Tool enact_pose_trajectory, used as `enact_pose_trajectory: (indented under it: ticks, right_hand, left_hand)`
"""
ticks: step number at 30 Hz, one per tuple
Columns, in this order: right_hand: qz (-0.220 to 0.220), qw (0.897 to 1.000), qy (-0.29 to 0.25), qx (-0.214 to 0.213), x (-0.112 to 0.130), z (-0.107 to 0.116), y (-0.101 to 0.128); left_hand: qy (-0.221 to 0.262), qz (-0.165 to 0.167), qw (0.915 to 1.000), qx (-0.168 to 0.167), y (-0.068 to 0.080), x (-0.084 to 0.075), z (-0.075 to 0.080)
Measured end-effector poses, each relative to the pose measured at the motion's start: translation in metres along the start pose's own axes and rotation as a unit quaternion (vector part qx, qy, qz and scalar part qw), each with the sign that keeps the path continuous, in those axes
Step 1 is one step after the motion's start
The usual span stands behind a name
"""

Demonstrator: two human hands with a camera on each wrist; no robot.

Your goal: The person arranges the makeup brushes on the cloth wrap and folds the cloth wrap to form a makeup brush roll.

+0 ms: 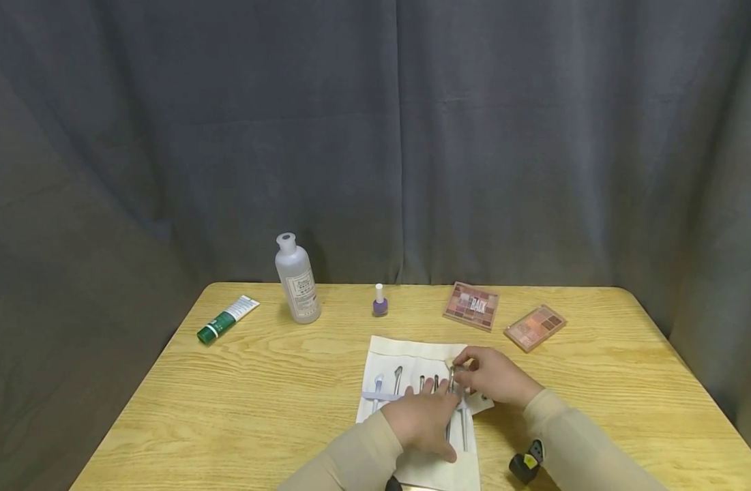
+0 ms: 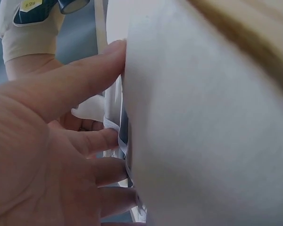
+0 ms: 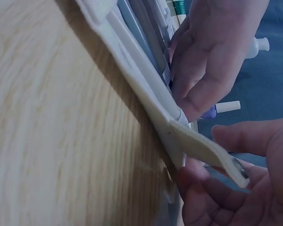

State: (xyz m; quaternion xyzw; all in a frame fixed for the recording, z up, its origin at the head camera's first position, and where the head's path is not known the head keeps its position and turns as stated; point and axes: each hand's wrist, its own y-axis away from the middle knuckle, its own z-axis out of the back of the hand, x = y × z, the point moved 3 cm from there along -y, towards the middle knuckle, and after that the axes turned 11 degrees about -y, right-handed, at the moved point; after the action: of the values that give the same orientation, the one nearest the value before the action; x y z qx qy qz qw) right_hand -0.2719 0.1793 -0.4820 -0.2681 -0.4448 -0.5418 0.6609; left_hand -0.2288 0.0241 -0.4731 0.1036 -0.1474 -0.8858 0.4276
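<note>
A white fabric tool case (image 1: 436, 474) lies unrolled on the table, with several slim tools tucked under its pale elastic band (image 1: 370, 395). My left hand (image 1: 421, 419) rests across the case with fingers spread over the tools; in the left wrist view its thumb (image 2: 96, 68) lies along the case's edge. At the upper right of the case, my right hand (image 1: 498, 375) pinches the end of a slim metal tool (image 1: 452, 376) between thumb and fingertips. A short strap (image 3: 203, 147) with a snap sticks out from the case beside the right fingers.
Along the back of the wooden table stand a clear bottle (image 1: 303, 293) and a purple nail polish bottle (image 1: 380, 307). A green and white tube (image 1: 228, 319) lies at the left. Two makeup palettes (image 1: 471, 307) lie behind the right hand. Grey curtains (image 1: 301, 136) hang beyond.
</note>
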Motion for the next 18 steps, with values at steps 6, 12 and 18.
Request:
enact_pose_trajectory:
  ticks: [6, 12, 18]
  right_hand:
    - [-0.016, 1.0, 0.01, -0.017, -0.002, 0.003, 0.002]
    - [0.031, 0.998, 0.023, -0.055, 0.002, 0.007, 0.017]
    - [0.119, 0.987, 0.055, -0.093, 0.02, 0.006, 0.042]
  left_hand:
    - [0.004, -0.002, 1.0, 0.003, 0.0, 0.001, 0.001]
    - [-0.003, -0.002, 1.0, 0.002, 0.001, -0.001, 0.001]
    - [0.02, -0.02, 0.9995, -0.011, 0.004, 0.006, 0.004]
